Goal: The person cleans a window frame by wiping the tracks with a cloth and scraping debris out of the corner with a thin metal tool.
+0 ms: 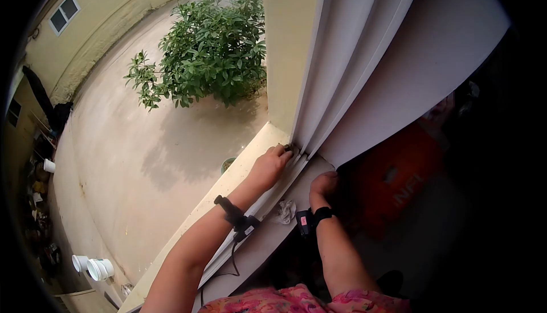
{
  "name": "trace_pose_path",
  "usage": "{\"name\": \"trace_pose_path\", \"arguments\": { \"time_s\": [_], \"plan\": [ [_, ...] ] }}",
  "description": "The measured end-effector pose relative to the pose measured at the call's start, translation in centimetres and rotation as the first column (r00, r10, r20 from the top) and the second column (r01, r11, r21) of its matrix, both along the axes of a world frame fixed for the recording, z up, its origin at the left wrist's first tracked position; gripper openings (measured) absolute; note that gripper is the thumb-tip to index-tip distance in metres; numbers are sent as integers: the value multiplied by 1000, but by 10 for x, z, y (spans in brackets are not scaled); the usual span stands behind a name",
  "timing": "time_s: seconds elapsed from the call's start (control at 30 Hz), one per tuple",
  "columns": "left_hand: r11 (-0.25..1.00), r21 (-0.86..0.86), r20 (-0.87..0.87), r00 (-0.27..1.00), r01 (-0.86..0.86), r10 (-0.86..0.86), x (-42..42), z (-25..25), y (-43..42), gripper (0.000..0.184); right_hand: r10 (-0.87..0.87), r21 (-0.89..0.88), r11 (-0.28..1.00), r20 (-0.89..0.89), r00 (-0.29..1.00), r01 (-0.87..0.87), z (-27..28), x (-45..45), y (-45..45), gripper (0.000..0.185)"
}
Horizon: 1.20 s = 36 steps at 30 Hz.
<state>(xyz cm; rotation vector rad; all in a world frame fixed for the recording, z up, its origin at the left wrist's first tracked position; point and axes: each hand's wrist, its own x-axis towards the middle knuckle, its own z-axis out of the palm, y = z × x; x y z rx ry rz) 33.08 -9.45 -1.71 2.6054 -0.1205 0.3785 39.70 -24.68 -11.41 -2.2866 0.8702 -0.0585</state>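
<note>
My left hand [273, 166] is at the corner where the window track [285, 179] meets the upright white frame [347, 45]. Its fingers are pinched round something small and dark that I cannot make out. My right hand [324, 183] rests at the inner edge of the sill [310, 170], its fingers curled and partly hidden, so what it holds, if anything, does not show. A crumpled whitish cloth [286, 211] lies on the sill between my forearms. Both wrists wear black straps with small devices, and a cable hangs from the left one.
Outside the window are a leafy green bush [213, 45], a green pot [227, 165], white buckets [100, 269] and a yellow wall [108, 5]. The pale yellow outer ledge [222, 185] runs along the track. Indoors, an orange item with lettering [399, 176] lies at the right.
</note>
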Motion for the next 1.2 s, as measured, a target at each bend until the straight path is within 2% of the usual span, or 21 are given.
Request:
{"name": "trace_pose_path", "arguments": {
  "time_s": [0.1,0.23,0.3,0.43,0.5,0.53,0.6,0.77,0.83,0.9,0.97,1.03,1.1,1.13,1.2],
  "plan": [
    [995,60,17,997,75,-76,15,-15,-7,29,12,5,1000,-18,1000,-12,-1,0,-3,47],
    [992,92,5,996,87,-88,18,-20,-10,32,32,14,999,-27,999,-32,-12,2,-5,48],
    [983,182,-62,998,0,11,18,-19,-10,31,7,-10,1000,-33,999,-8,-12,2,-3,48],
    [982,181,34,999,-48,42,17,-21,-15,29,-17,5,1000,-33,999,17,0,0,0,50],
    [994,88,34,998,-61,58,20,-34,-18,21,-8,12,1000,-40,999,8,-2,0,-2,50],
    [994,89,34,998,-56,53,21,-34,-17,21,11,17,1000,-43,999,-11,-2,1,-2,49],
    [990,96,2,994,105,-106,24,-34,-13,16,15,14,1000,-63,998,-14,2,0,-2,50],
    [981,169,-40,995,94,-88,27,-36,-14,23,21,63,998,-39,999,-18,8,-3,-1,50],
    [971,216,-56,994,105,-95,23,-32,-13,22,17,37,999,-99,995,-13,10,-1,-1,50],
    [949,248,-179,972,194,-152,6,-25,-6,20,34,52,998,-65,997,-31,7,-1,-2,49],
    [961,192,-183,969,201,-166,-25,-22,0,20,57,72,996,-37,998,-54,6,-4,-2,49],
    [969,142,-181,967,204,-177,-59,-25,7,20,22,9,1000,-52,998,-21,8,-1,0,50],
    [990,22,-218,967,142,-134,-96,-29,12,13,26,16,1000,-47,999,-26,2,-1,0,52],
    [991,24,-219,968,133,-125,-112,-27,16,13,21,17,1000,-41,999,-20,-5,1,-1,53],
    [971,53,-188,957,233,-220,-145,-15,21,14,25,19,1000,-58,998,-24,-19,4,-4,55]
  ]
}}
